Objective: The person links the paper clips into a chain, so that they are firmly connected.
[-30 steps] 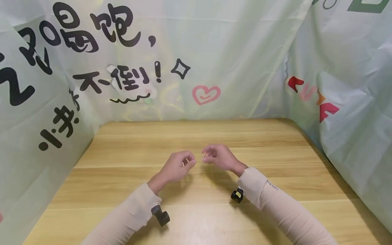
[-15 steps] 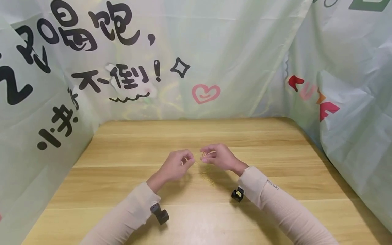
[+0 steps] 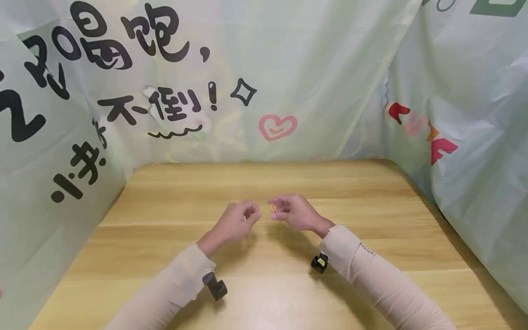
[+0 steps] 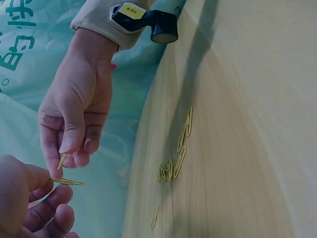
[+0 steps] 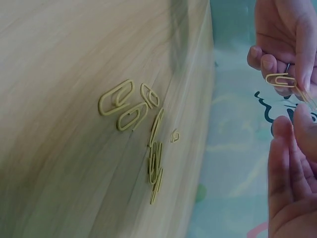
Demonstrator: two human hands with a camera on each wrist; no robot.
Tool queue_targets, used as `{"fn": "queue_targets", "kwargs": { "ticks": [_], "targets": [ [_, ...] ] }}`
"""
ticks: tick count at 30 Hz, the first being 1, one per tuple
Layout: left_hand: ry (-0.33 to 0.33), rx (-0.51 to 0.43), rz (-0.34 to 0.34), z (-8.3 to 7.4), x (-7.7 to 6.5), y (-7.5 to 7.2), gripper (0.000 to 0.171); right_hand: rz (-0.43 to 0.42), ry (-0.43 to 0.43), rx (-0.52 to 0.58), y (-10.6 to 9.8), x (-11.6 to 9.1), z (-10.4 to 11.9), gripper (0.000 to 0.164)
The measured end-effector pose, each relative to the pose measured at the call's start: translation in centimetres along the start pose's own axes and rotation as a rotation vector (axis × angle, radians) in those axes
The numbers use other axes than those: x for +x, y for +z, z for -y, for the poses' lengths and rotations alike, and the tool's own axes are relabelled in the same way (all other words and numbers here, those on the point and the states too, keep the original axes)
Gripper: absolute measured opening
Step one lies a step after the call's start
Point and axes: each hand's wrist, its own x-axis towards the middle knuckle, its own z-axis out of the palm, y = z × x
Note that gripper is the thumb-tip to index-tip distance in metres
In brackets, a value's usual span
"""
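Paper clips [image 4: 70, 182], pinched by the left hand [image 3: 235, 222] and the right hand [image 3: 296, 211] above the table [image 3: 173, 185], well inside its far edge, could slip if either fingertip hold loosens.

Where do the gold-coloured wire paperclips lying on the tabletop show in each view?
Head: can't be made out clearly; at most faint traces below the bare right hand.
Left wrist: gold-coloured wire paperclips run from mid-picture toward the bottom edge, on the light wooden tabletop.
Right wrist: spread from left of centre to about the middle.
Shared landmark: right hand; right of centre in head, upper left in left wrist, lower right in right wrist.
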Motion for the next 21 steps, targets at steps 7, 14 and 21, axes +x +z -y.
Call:
{"fn": "queue_targets", "kwargs": {
  "ticks": [7, 14, 21],
  "targets": [
    [0.007, 0.02, 0.007, -0.07, 0.44, -0.02, 0.007, -0.019, -0.054, -0.042, -0.13, 0.14, 0.13, 0.037],
    [0.03, 0.024, 0.028, -0.33, 0.52, -0.07, 0.008, -0.009, -0.085, -0.029, -0.09, 0.0, 0.38, 0.038],
    [0.039, 0.024, 0.031, -0.49, 0.55, 0.1, 0.007, 0.008, -0.098, -0.025, -0.06, -0.15, 0.67, 0.037]
  ]
}}
